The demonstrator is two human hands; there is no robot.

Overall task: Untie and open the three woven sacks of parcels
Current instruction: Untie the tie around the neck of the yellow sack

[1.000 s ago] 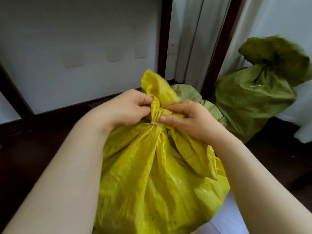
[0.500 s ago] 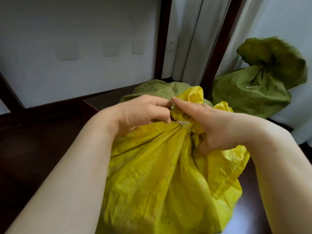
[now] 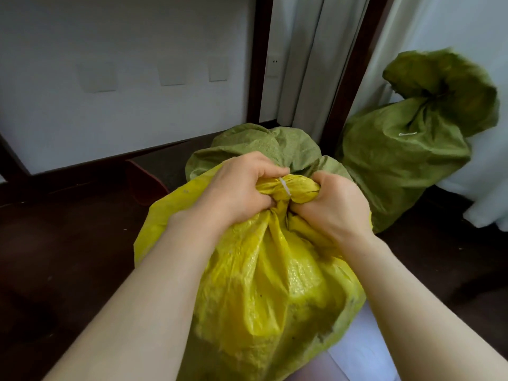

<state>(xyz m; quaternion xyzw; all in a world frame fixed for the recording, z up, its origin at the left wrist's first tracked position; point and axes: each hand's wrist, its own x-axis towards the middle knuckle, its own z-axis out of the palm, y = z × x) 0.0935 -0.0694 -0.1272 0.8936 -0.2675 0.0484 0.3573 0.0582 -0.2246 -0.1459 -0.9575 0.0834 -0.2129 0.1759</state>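
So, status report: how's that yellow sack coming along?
Left hand and right hand grip neck of yellow sack. White tie still on. Nothing in the way.

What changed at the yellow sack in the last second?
Left hand and right hand moved from pinching by the white tie to gripping the neck of the yellow sack, crushing its upright top down. The tie remains on; the far green sack stays tied.

I can read no text, number or brand from here. The yellow sack [image 3: 264, 284] shows only plain weave, as do the near green sack [image 3: 261, 144] and the far green sack [image 3: 398, 166]. The white strip [image 3: 407, 134] on the far green sack is too small for me to read.
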